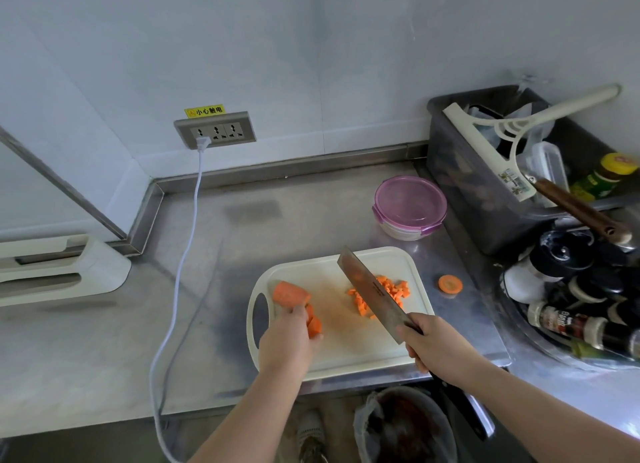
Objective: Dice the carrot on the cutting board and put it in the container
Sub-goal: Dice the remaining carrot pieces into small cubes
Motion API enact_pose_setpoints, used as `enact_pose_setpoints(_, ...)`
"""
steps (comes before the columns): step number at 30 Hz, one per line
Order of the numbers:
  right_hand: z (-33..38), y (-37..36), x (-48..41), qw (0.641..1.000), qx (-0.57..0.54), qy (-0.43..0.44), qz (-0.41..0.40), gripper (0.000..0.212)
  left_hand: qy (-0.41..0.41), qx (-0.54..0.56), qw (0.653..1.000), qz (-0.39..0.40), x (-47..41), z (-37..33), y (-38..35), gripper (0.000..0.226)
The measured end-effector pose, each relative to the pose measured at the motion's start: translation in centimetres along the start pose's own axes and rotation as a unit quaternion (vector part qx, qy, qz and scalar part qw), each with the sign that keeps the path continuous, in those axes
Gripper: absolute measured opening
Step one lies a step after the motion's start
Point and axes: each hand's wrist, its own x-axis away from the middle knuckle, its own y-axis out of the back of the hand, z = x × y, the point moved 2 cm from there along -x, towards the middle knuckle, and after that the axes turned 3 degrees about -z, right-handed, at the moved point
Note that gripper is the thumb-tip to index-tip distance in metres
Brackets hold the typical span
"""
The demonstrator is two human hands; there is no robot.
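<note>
The left hand [285,338] gripped the carrot [290,293], the right hand [437,346] the raised knife [372,291]; a hasty chop could have caught skin.

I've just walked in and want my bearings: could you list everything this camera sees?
cutting board: one, white, on the steel counter
carrot chunk: one, orange, board's left end
diced carrot: one pile, orange, board's right part
carrot slice: one, orange, counter right of board
knife: one, steel, raised over the board
container: one, clear, purple lid on, behind the board
wall socket: one, grey, white cable plugged in
tub: one, grey, far right, holds white squeegee
spice bottles: several, dark, right edge
left hand: holds the carrot chunk
right hand: grips the knife
</note>
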Motion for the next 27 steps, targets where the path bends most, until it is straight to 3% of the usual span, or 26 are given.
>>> enact_pose_setpoints(6, -0.1, 0.0, -0.1, 1.000, 0.005, -0.003, 0.004, 0.020, -0.048, -0.041, 0.998, 0.015, 0.3, -0.9, -0.2, 0.025)
enact_pose_setpoints(9, 0.0, 0.1, -0.1, 1.000, 0.014, 0.002, -0.002, 0.020, -0.111, -0.071, 0.990, 0.047, -0.2, -1.3, -0.1, 0.031)
enact_pose_setpoints(14, -0.1, 0.4, -0.3, 1.000, 0.015, 0.000, -0.004, 0.020, -0.213, -0.153, 0.961, 0.084, -1.1, -2.8, -0.2, 0.032)
enact_pose_setpoints(21, -0.4, 1.0, -0.5, 1.000, -0.004, -0.010, -0.011, 0.021, -0.354, -0.235, 0.903, 0.065, -1.2, -4.2, 0.1, 0.030)
enact_pose_setpoints(24, -0.4, 1.0, -0.5, 1.000, -0.010, -0.013, -0.007, 0.022, -0.350, -0.202, 0.911, 0.079, -0.8, -4.0, 0.5, 0.035)
enact_pose_setpoints(27, -0.4, 0.7, -0.5, 1.000, -0.009, -0.011, -0.001, 0.022, -0.219, -0.075, 0.971, 0.066, -0.4, -2.8, 0.7, 0.042)
